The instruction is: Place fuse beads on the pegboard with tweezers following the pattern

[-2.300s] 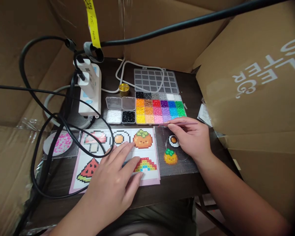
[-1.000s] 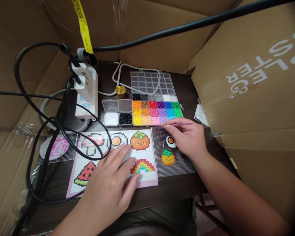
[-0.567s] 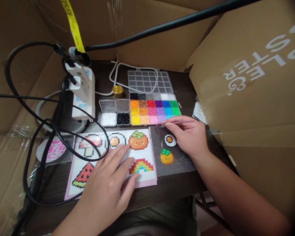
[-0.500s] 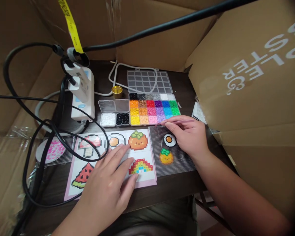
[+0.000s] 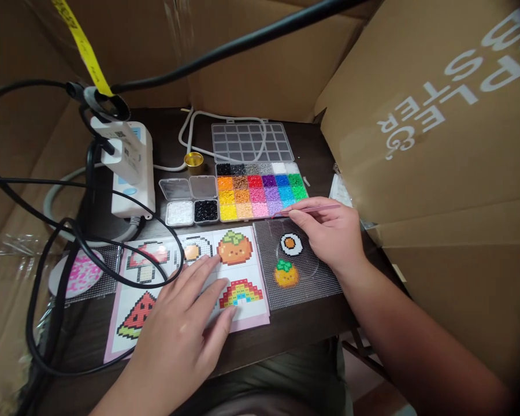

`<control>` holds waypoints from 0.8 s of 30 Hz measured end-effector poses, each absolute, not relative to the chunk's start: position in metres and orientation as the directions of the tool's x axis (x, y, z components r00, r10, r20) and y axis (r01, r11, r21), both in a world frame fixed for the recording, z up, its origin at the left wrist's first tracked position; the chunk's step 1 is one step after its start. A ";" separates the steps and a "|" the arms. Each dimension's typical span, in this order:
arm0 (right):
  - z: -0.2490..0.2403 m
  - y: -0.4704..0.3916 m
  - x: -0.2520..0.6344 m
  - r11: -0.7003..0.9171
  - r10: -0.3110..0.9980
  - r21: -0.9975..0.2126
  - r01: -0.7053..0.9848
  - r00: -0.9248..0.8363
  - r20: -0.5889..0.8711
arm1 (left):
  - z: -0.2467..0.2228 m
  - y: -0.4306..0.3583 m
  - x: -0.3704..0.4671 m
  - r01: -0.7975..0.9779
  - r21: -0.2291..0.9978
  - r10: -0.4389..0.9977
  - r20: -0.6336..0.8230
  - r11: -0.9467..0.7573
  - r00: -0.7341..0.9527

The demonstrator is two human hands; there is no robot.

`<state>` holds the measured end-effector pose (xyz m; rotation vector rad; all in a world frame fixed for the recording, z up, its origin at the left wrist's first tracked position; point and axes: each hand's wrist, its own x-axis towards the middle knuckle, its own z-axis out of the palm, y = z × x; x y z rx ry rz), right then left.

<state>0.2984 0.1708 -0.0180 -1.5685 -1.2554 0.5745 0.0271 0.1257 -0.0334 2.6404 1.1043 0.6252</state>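
My left hand (image 5: 184, 315) rests with spread fingers on a pattern sheet (image 5: 238, 318) of pixel pictures, among them a persimmon, a watermelon slice and a rainbow. Pink tweezers (image 5: 316, 208) are pinched in my right hand (image 5: 331, 234). Their tips point left, over the top edge of a clear pegboard (image 5: 305, 294), just below the bead box (image 5: 245, 219). On the pegboard lie a fried egg made of beads (image 5: 291, 245) and an orange bead persimmon (image 5: 286, 274). Whether the tips hold a bead is too small to tell.
Two small open boxes hold white beads (image 5: 179, 213) and black beads (image 5: 205, 210). Behind them stands a gold tin (image 5: 194, 162). A power strip (image 5: 132, 199) and looping black cables (image 5: 80, 237) crowd the left side. Cardboard walls (image 5: 260, 75) surround the table.
The whole view has shifted, so the table items sit further left in the picture. My right hand keeps the tweezers near the bead box edge; my left hand stays on the sheet.
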 end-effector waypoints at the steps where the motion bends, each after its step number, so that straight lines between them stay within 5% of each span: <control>1: -0.018 0.171 0.298 0.043 0.917 -0.904 0.426 0.342 0.205 | -0.033 0.126 0.027 0.626 0.350 0.717 0.301 -0.697 0.629; 24: -0.017 0.170 0.295 0.071 0.952 -0.913 0.401 0.245 0.181 | -0.034 0.127 0.029 0.629 0.356 0.722 0.307 -0.691 0.620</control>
